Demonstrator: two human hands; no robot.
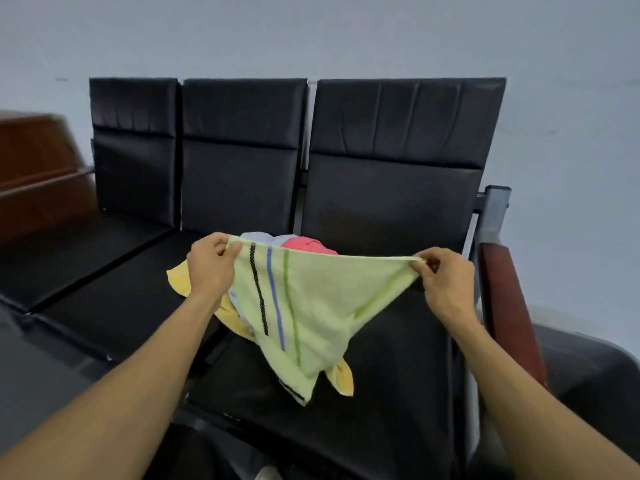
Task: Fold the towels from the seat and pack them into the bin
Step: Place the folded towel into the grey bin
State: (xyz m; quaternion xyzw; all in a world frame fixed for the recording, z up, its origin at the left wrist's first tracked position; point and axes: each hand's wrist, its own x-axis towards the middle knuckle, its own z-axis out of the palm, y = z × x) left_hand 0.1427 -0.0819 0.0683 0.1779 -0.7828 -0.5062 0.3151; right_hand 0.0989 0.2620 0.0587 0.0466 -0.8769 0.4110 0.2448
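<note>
Head view. Your left hand [211, 263] pinches one top corner of the pale green towel [311, 306], thumb over the hem and fingers curled behind it. Your right hand [446, 280] pinches the opposite corner in the same way. The upper edge runs between your hands with a shallow sag, and the body of the cloth hangs below them in a loose triangle, its lowest tip touching or just above the black seat [398, 393]; which of the two cannot be told.

Black, blue and green stripes run down the cloth near your left hand, and a single green stripe slants in below your right.

Beyond and below your left hand lies the heap of unfolded towels: a yellow towel [178, 277] spreads under your wrist and shows again under the hanging tip, with a red towel [304, 244] and a pale blue towel [258, 237] bunched just behind the upper edge.

The bin is not clearly identifiable in this view.

Handling, judged from the drape: the towel is light, limp and not slippery, so it will keep no shape unsupported. Corner pinches suit it. Hold the top edge taut, then bring corner to corner to make the fold.
</note>
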